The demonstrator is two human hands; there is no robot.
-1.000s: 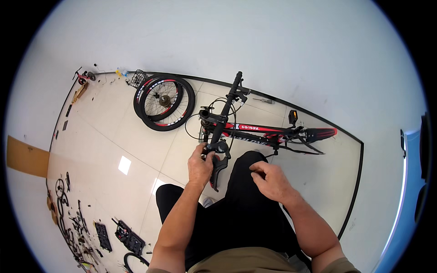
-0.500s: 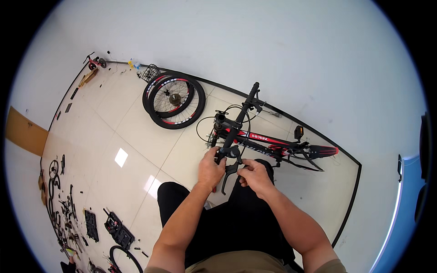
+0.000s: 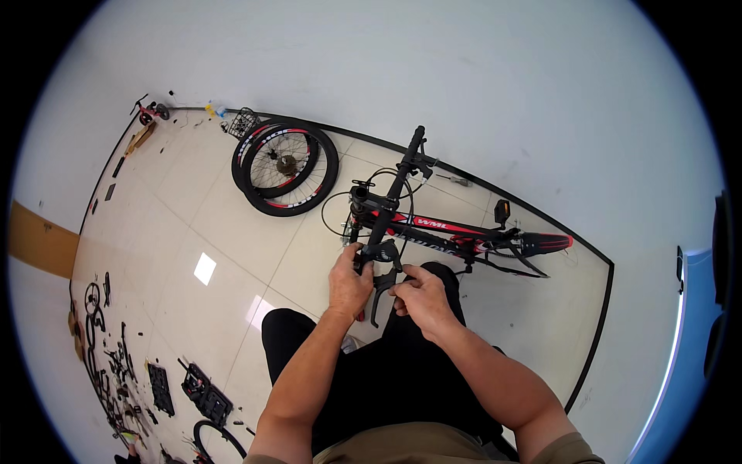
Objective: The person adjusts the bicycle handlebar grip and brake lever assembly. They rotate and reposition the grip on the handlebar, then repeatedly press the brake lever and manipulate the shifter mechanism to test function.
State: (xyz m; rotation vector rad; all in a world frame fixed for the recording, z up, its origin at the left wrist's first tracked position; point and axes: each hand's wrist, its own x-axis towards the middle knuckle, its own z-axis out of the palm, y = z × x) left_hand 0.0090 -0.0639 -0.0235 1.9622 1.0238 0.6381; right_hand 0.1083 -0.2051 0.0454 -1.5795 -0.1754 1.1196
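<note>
Curling our left hand [image 3: 350, 284] round the near end of the handlebar [image 3: 397, 182], we hold our right hand [image 3: 424, 301] beside the brake lever [image 3: 376, 308], thumb and fingertips drawn together; whether they pinch anything we cannot tell. The bike [image 3: 433, 225] sits near the far edge of the floor [image 3: 166, 267], toward its right corner, with two wheels [image 3: 287, 165] resting farther left along that edge. If our left hold slackened, the handlebar could swing round and knock the lever against our fingers. The cable [image 3: 323, 214] looping out in front might also snag, since it hangs free.
</note>
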